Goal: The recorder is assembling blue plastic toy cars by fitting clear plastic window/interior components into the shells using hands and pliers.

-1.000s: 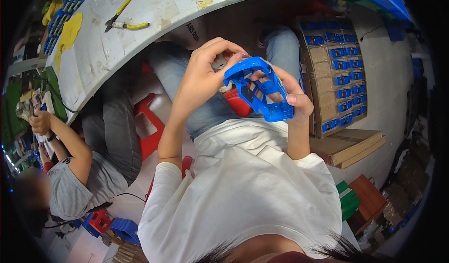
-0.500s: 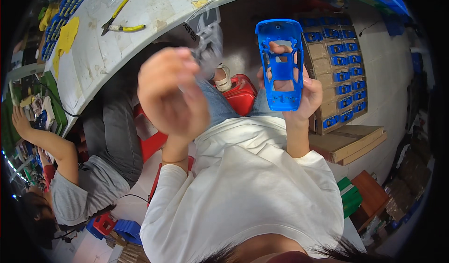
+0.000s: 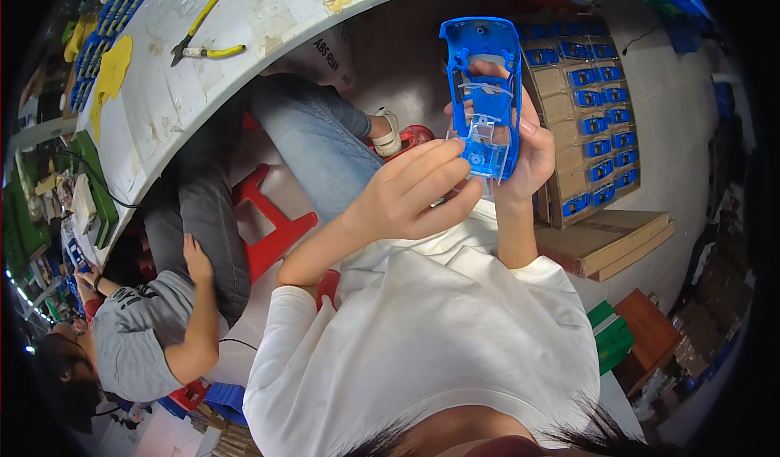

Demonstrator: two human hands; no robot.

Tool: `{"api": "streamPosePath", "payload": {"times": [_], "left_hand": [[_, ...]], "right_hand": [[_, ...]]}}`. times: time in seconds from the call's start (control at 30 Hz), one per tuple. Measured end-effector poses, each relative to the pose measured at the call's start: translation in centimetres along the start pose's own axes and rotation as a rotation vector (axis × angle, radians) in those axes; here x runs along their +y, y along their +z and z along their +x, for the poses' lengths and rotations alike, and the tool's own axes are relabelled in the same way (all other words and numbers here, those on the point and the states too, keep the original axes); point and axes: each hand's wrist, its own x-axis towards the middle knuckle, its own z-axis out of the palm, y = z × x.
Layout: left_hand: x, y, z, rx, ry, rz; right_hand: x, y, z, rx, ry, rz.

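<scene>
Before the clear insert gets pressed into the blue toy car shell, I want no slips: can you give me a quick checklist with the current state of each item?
1. Blue car shell held firm by right hand: ok.
2. Shell's hollow inside faces the camera: ok.
3. Left hand fingertips at clear insert: ok.
4. Insert fully seated: cannot tell.
5. Yellow-handled pliers lie on the table, away from both hands: ok.
6. Box of blue shells beside the right hand: ok.
</scene>
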Motion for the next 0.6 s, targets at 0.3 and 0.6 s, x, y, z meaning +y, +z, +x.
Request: {"api": "streamPosePath", "payload": {"times": [0.3,0.6], "left_hand": [[-0.8,-1.2,0.7,-0.052,0.081,0.017],[-1.0,-0.5,0.4,-0.067,0.122,0.065]], "right_hand": [[0.3,-1.0,0.2,-0.042,-0.087,-0.095],[0.4,-0.8,0.2,-0.07,-0.083,-0.063]]}}
